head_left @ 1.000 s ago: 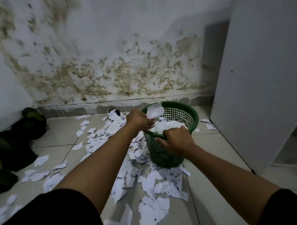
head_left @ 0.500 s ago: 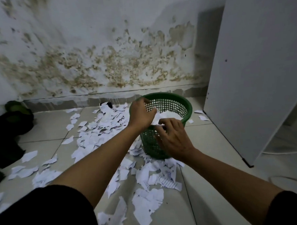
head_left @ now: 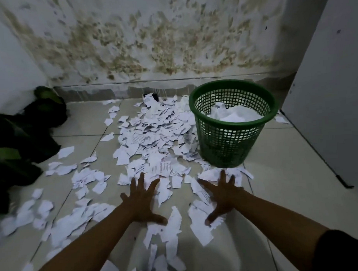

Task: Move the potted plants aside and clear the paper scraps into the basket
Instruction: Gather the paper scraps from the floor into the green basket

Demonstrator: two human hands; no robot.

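One view only, worn on the head, wide-angle (edges bowed). Aimed forward and steeply down at a tiled floor (head_left: 277,182), toward the stained wall (head_left: 150,45) at 12 o'clock. Held close above the floor, near enough for both forearms to enter from 6 o'clock, left hand (head_left: 142,199) and right hand (head_left: 221,194) just below centre. Green basket (head_left: 233,145) at 2 o'clock, dark plant leaves (head_left: 22,140) at 9 o'clock, white panel (head_left: 324,89) cropping the frame at 3 o'clock.

no readable text, paper scraps (head_left: 153,136) carry printed lines (too small and blurred to make out)
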